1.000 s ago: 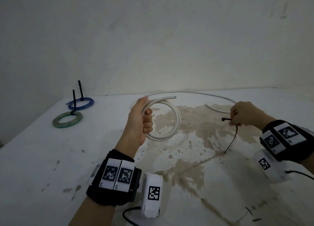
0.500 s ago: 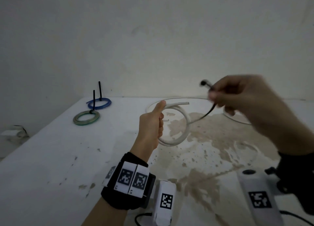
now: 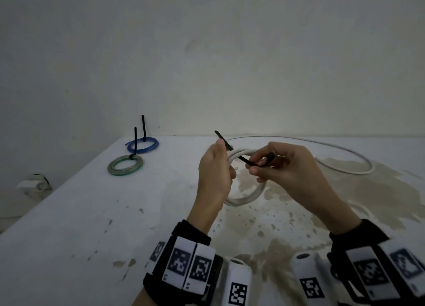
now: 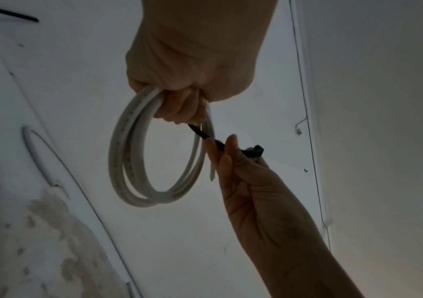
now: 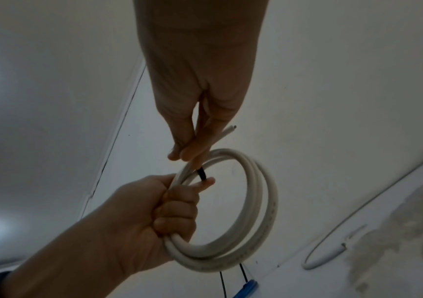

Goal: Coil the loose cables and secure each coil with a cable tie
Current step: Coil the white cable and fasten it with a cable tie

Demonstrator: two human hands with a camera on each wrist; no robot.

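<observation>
My left hand grips a white cable coil of a few loops and holds it upright above the table. My right hand pinches a black cable tie near its head. The strap runs from that pinch across the coil's strands by my left fingers, and its tail pokes up past my left thumb. The left wrist view shows the coil hanging from my left hand, with the tie leading to my right hand. The right wrist view shows a short piece of the tie inside the coil.
A blue coil and a green coil, each with a black tie standing up, lie at the table's far left. A loose white cable curves across the far right of the stained white table. A wall stands close behind.
My right hand lifted the black tie off the table at the right and brought it to the coil, where the strap now crosses the strands. My left hand kept its grip.
</observation>
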